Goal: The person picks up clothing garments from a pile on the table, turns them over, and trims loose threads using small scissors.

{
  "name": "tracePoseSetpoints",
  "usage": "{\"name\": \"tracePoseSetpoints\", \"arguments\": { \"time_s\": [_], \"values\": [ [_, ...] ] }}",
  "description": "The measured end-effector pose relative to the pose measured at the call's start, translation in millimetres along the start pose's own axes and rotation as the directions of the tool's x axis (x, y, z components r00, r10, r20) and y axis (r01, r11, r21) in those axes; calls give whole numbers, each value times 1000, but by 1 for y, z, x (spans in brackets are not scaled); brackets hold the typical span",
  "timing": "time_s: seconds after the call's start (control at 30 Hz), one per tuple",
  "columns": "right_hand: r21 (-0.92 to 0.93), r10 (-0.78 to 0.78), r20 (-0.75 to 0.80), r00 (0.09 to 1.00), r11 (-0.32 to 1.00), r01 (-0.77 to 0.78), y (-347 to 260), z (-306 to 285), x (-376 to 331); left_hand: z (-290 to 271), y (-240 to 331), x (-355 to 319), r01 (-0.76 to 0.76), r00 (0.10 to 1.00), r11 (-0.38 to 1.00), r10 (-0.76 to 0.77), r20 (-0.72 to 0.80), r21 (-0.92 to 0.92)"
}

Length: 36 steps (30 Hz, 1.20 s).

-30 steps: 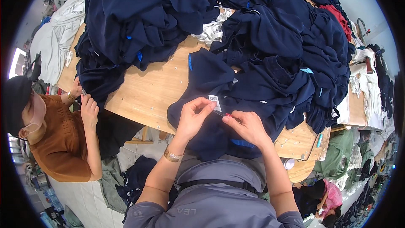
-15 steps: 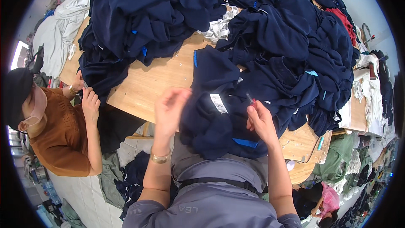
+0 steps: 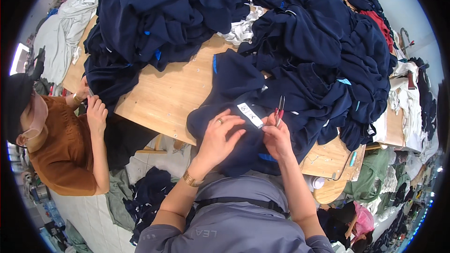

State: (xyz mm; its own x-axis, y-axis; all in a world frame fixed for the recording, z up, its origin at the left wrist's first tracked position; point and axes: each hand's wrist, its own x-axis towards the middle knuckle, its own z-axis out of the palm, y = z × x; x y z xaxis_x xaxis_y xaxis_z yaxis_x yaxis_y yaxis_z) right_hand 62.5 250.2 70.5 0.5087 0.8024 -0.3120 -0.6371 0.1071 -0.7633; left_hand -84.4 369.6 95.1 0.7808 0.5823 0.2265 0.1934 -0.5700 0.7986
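In my right hand [image 3: 277, 139] is a pair of red-handled thread snips [image 3: 281, 111], dark blades pointing away from me. The thumb and forefinger of that hand are at the lower end of a white label [image 3: 250, 115] with dark markings; whether they pinch it is unclear. The label lies on a navy garment [image 3: 234, 72] spread at the table's near edge and over my lap. My left hand [image 3: 221, 137], ringed and with fingers curved apart, is over the garment just left of the label, holding nothing I can see.
Large heaps of navy garments [image 3: 323, 37] with blue tabs cover much of the wooden table [image 3: 161, 98]. White scraps [image 3: 243, 26] lie between the heaps. At left sits a co-worker in brown [image 3: 68, 145]; a stool [image 3: 328, 192] stands at right. Dark cloth [image 3: 157, 201] lies on the floor.
My left hand has come right and down toward the label. The right hand has shifted to the label's lower end, and the snips now point upright. The label has moved slightly right.
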Motion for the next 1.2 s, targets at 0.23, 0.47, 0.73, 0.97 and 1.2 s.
{"name": "tracePoseSetpoints", "arguments": {
  "time_s": [0.23, 0.47, 0.73, 0.97, 1.2],
  "values": [
    [319, 4, -50, 999, 948, 12, -3, 3, -1, 12, 12, 12, -132, 991, 970, 126, 41, 204],
    [-143, -213, -74, 974, 969, 201, -4, 22, 5, 0, 4, 9, 353, 930, 690, -186, 316, -632],
    [-551, -441, 62, 895, 733, 399, -26, 45, -11, -1, 6, 10, 244, 970, 757, -181, 164, -607],
    [-647, -224, 258, 940, 683, 340, -28, 52, -12, 0, 4, 5, 217, 974, 554, -178, 139, -804],
    [-175, -237, 275, 932, 941, 291, -18, 36, -1, -3, 3, 4, 177, 984, 580, -75, 164, -795]
  ]
}}
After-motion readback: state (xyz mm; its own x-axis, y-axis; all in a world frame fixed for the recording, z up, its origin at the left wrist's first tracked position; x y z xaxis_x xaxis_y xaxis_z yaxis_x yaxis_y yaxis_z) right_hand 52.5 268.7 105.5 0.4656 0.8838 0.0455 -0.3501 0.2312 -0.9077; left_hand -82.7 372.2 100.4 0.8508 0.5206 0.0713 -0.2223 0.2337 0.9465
